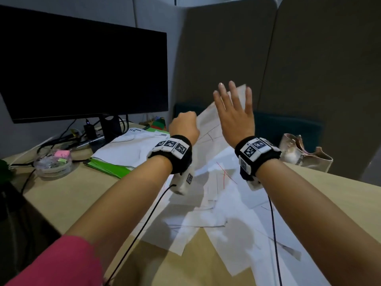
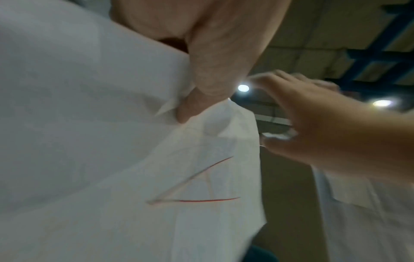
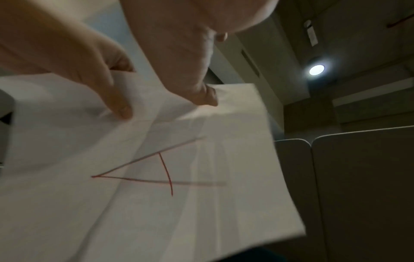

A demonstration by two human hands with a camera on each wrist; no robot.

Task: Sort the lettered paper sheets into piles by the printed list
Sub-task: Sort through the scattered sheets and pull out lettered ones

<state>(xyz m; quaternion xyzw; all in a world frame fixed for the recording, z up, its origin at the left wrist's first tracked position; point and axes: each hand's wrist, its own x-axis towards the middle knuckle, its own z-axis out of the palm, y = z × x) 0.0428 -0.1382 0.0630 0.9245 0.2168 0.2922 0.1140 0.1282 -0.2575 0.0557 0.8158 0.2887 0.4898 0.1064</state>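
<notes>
Basically holding a crumpled white sheet (image 1: 208, 129) marked with a red "A", lifted above the table (image 1: 68, 195): left hand (image 1: 184, 126) pinching its edge, right hand (image 1: 235, 112) flat, fingers spread. Loose sheets (image 1: 226, 213) underneath, monitor (image 1: 82, 73) behind.

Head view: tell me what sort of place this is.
Most likely an office desk in a partitioned workstation. A dark monitor stands on the wooden desk, grey padded partition panels enclose it, and green folders and loose paper sheets lie spread across the top.

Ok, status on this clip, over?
Left hand grips lifted sheet, red letter A. Right hand open beside it. Loose sheets cover the desk below.
</notes>
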